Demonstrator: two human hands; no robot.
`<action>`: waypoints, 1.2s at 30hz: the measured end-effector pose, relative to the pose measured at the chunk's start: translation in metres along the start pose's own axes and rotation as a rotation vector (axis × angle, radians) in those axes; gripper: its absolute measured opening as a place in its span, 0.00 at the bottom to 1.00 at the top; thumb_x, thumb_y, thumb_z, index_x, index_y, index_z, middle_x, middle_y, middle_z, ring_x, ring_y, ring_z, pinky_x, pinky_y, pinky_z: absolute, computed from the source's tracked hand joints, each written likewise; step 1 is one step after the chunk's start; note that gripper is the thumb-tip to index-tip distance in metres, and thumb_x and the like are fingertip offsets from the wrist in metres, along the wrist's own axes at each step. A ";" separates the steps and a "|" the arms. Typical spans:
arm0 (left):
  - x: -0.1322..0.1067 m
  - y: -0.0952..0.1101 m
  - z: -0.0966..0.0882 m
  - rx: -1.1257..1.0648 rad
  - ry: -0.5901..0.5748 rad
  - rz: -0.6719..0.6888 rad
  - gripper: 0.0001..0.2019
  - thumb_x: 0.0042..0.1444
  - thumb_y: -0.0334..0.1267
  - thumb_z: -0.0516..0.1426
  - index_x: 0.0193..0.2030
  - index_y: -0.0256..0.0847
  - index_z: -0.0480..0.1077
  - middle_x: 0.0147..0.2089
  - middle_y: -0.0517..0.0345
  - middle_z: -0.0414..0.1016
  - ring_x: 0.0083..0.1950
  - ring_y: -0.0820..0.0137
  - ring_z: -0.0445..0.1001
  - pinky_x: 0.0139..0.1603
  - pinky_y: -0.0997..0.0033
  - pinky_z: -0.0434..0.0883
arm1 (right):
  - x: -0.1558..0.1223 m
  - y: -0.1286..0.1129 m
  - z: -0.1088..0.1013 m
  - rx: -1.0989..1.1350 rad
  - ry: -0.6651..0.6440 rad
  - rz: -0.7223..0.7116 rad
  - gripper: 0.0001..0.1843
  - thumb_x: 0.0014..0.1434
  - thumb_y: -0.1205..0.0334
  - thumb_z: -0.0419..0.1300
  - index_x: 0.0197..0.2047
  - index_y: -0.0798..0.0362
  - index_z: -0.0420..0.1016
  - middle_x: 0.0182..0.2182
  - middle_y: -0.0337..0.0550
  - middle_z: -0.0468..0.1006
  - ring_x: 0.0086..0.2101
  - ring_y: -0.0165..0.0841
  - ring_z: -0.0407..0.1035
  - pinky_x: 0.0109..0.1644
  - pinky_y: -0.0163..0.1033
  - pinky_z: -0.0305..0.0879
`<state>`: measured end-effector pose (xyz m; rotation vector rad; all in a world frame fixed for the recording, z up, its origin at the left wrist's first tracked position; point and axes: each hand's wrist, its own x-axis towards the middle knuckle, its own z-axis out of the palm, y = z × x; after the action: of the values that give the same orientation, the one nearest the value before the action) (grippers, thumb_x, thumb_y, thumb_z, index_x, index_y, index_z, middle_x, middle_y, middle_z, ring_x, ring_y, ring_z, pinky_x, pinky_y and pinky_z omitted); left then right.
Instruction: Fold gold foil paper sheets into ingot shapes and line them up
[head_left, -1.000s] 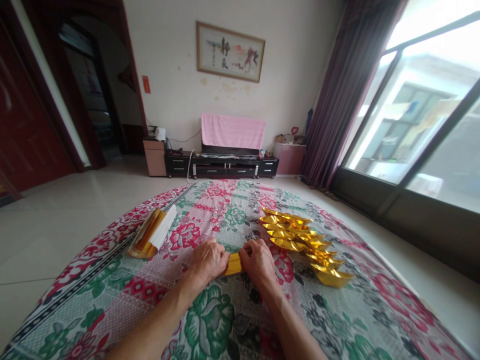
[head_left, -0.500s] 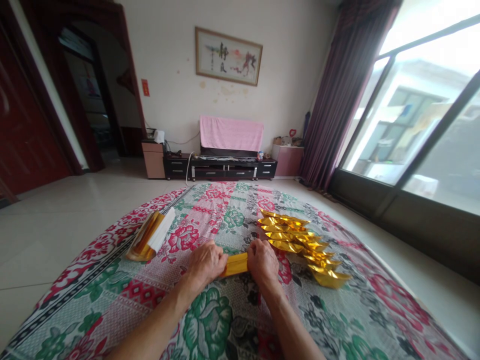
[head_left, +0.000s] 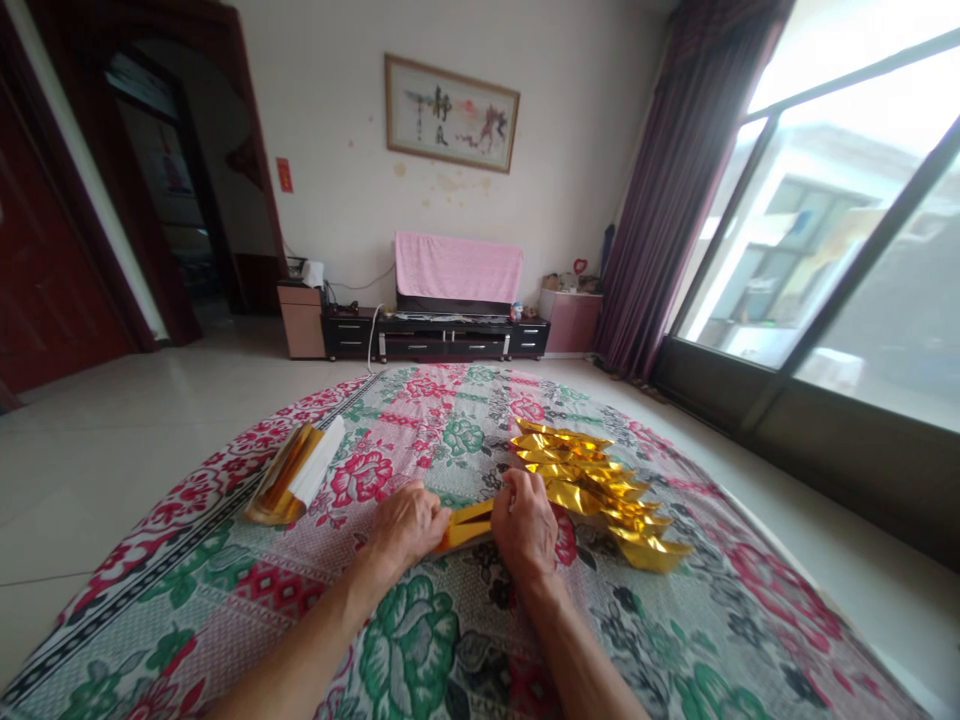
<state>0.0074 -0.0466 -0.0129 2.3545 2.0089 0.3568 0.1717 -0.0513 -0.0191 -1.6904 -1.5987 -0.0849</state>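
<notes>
Between my two hands stretches a folded strip of gold foil paper [head_left: 471,524], with a dark gap showing along its middle. My left hand [head_left: 411,520] is closed on the strip's left end, and my right hand [head_left: 523,520] grips its right end; the ends are hidden inside my fingers. Just beyond and right of my right hand stand several folded gold paper ingots [head_left: 592,480], shiny and pointed at both ends, set in overlapping rows. Off to the left lies a stack of gold and white paper sheets [head_left: 294,478], bent into a curve.
A flowered cloth [head_left: 411,645] in red, green and grey covers the round table under my arms. Past its far edge stands a low black cabinet [head_left: 450,340] with a pink towel [head_left: 459,264] over a screen. A window [head_left: 817,250] and a purple curtain [head_left: 664,200] are on the right.
The gold strip was flat and now has a slit opened along its middle. My right hand has tilted and risen slightly. The whole view has shifted a little.
</notes>
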 end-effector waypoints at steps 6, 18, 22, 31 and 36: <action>0.001 -0.001 -0.001 -0.014 0.010 0.017 0.18 0.55 0.45 0.47 0.25 0.39 0.72 0.31 0.51 0.72 0.34 0.67 0.71 0.34 0.70 0.62 | -0.010 -0.008 0.005 0.107 -0.179 -0.361 0.07 0.55 0.68 0.52 0.34 0.51 0.71 0.31 0.40 0.69 0.35 0.30 0.63 0.40 0.32 0.55; 0.005 -0.007 -0.001 -0.107 -0.005 -0.082 0.10 0.50 0.44 0.53 0.27 0.41 0.70 0.31 0.57 0.74 0.34 0.69 0.71 0.31 0.73 0.59 | -0.012 -0.005 0.010 0.060 -0.264 -0.328 0.09 0.56 0.65 0.54 0.29 0.51 0.74 0.29 0.40 0.69 0.33 0.28 0.63 0.37 0.31 0.54; 0.009 -0.018 -0.007 -0.159 -0.060 -0.078 0.08 0.48 0.43 0.55 0.27 0.42 0.71 0.31 0.57 0.75 0.35 0.68 0.72 0.31 0.73 0.59 | -0.012 -0.004 0.010 0.057 -0.256 -0.314 0.09 0.56 0.64 0.54 0.29 0.50 0.74 0.30 0.40 0.69 0.34 0.28 0.63 0.37 0.30 0.54; 0.008 -0.034 -0.019 -0.268 -0.170 -0.019 0.07 0.43 0.37 0.55 0.28 0.42 0.73 0.25 0.60 0.72 0.27 0.72 0.68 0.26 0.76 0.56 | -0.012 -0.002 0.011 0.080 -0.261 -0.300 0.09 0.56 0.64 0.53 0.29 0.50 0.75 0.30 0.39 0.69 0.33 0.27 0.64 0.37 0.29 0.55; 0.006 -0.039 -0.025 -0.379 -0.217 -0.019 0.11 0.43 0.36 0.53 0.32 0.40 0.74 0.24 0.61 0.72 0.26 0.73 0.68 0.25 0.77 0.57 | -0.011 -0.003 0.007 0.121 -0.261 -0.269 0.10 0.56 0.66 0.52 0.29 0.51 0.75 0.29 0.39 0.69 0.32 0.27 0.64 0.35 0.29 0.55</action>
<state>-0.0340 -0.0373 0.0062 2.0454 1.6919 0.4179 0.1638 -0.0563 -0.0284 -1.4312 -1.9782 0.1002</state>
